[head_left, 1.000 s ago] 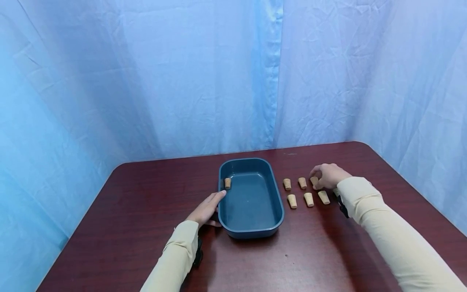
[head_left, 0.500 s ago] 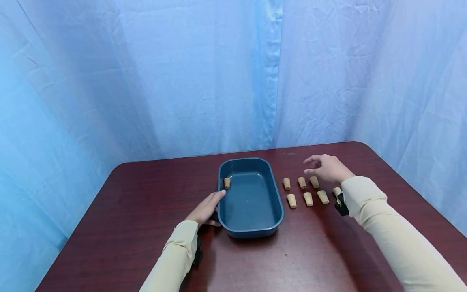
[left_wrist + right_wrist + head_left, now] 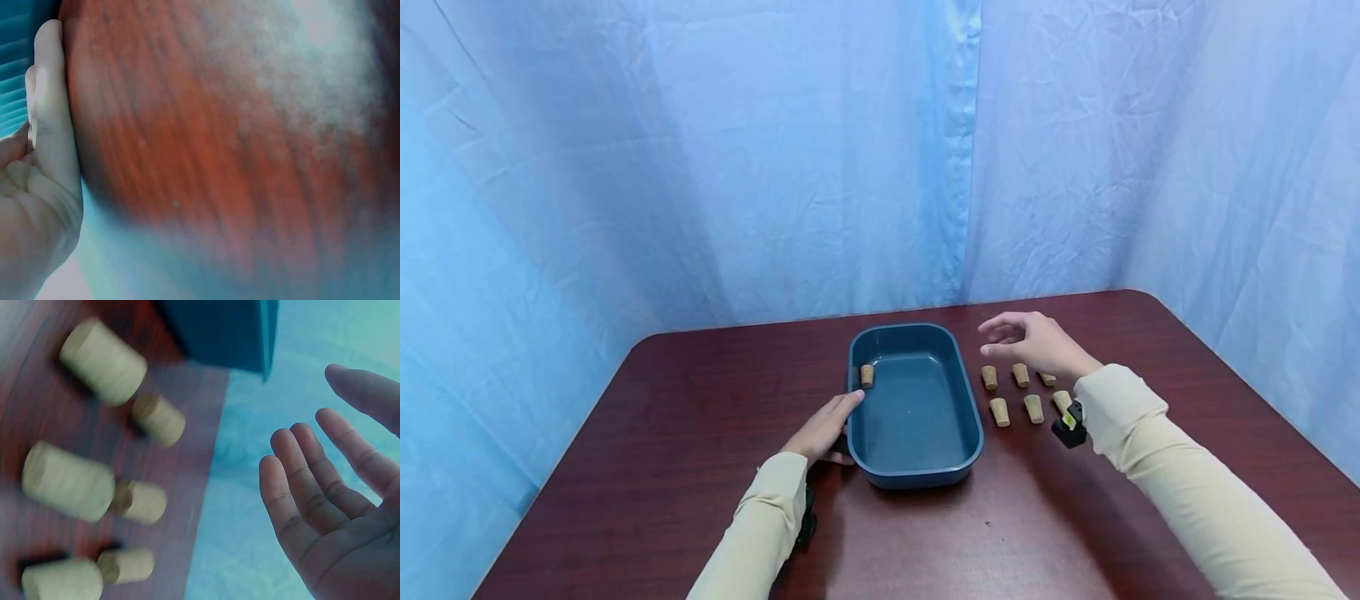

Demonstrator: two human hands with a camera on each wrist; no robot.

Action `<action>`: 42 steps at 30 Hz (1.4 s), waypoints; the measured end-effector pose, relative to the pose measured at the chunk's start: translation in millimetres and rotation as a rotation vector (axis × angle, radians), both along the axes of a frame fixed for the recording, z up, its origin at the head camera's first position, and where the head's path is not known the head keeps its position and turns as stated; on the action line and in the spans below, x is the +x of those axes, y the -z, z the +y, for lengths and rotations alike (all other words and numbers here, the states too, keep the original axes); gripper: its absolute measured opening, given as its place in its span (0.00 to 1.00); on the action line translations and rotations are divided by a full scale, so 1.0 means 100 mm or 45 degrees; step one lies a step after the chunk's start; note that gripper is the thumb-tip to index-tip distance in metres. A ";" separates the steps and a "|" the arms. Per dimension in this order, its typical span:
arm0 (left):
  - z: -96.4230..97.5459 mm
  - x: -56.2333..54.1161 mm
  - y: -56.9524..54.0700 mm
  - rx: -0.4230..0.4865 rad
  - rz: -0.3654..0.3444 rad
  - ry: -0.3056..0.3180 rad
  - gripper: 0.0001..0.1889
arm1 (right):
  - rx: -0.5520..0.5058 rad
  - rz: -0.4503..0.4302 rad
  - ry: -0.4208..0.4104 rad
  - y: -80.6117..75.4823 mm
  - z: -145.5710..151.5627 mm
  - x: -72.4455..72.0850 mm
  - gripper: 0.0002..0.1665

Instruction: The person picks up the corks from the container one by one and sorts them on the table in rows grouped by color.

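Observation:
My left hand [image 3: 822,431] rests against the left side of a dark blue rectangular tray [image 3: 916,481], thumb at the rim; in the left wrist view its fingers [image 3: 50,94] lie straight. Inside the tray, one tapered cork stopper [image 3: 867,376] stands by the left wall. My right hand [image 3: 1037,342] hovers above the far row of corks, right of the tray, holding nothing. In the right wrist view its fingers [image 3: 300,481] are loosely bent and spread. Two rows of corks stand there, including a near-row cork [image 3: 1033,409] and a far-row cork [image 3: 989,378]; the right wrist and sleeve cover part of the rows.
A dark red-brown wooden table [image 3: 700,433] carries everything. Pale blue curtains [image 3: 805,167] hang behind it and along both sides. A small black wrist camera [image 3: 1070,427] sits under my right wrist, close to the near row of corks.
My right hand has left the far-row cork it was touching, risen, and moved left toward the tray with nothing in it. The left hand, tray and corks have stayed put.

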State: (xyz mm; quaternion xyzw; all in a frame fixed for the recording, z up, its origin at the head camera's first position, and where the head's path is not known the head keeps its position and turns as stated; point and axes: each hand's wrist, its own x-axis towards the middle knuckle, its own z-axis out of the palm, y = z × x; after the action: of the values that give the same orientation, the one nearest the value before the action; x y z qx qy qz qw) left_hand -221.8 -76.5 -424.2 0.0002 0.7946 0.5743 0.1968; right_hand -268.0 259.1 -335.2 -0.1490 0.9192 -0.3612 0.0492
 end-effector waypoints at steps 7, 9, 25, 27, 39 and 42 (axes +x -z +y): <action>-0.01 0.00 -0.01 0.009 -0.006 0.003 0.39 | -0.089 -0.062 -0.029 -0.07 -0.24 -0.02 0.26; -0.01 0.00 -0.01 0.010 -0.006 0.003 0.39 | -0.109 -0.085 -0.036 -0.09 -0.30 -0.04 0.26; -0.03 0.01 -0.02 0.005 0.000 0.001 0.39 | -0.236 -0.218 0.032 0.00 -0.86 -0.15 0.24; -0.02 0.01 -0.03 0.003 0.002 0.003 0.39 | -0.243 -0.228 0.041 0.02 -0.93 -0.17 0.23; 0.01 -0.01 0.00 -0.029 -0.014 -0.008 0.38 | -0.281 -0.307 0.061 0.18 -1.24 -0.28 0.21; 0.01 -0.01 0.00 -0.021 -0.015 -0.002 0.38 | -0.262 -0.331 0.076 0.22 -1.29 -0.29 0.21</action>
State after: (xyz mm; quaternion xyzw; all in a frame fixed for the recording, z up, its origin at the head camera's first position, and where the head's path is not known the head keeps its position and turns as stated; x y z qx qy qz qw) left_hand -222.8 -75.0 -424.2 -0.0055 0.7981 0.5680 0.2010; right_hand -296.6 130.1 -357.6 -0.0777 0.8672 -0.4710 0.1414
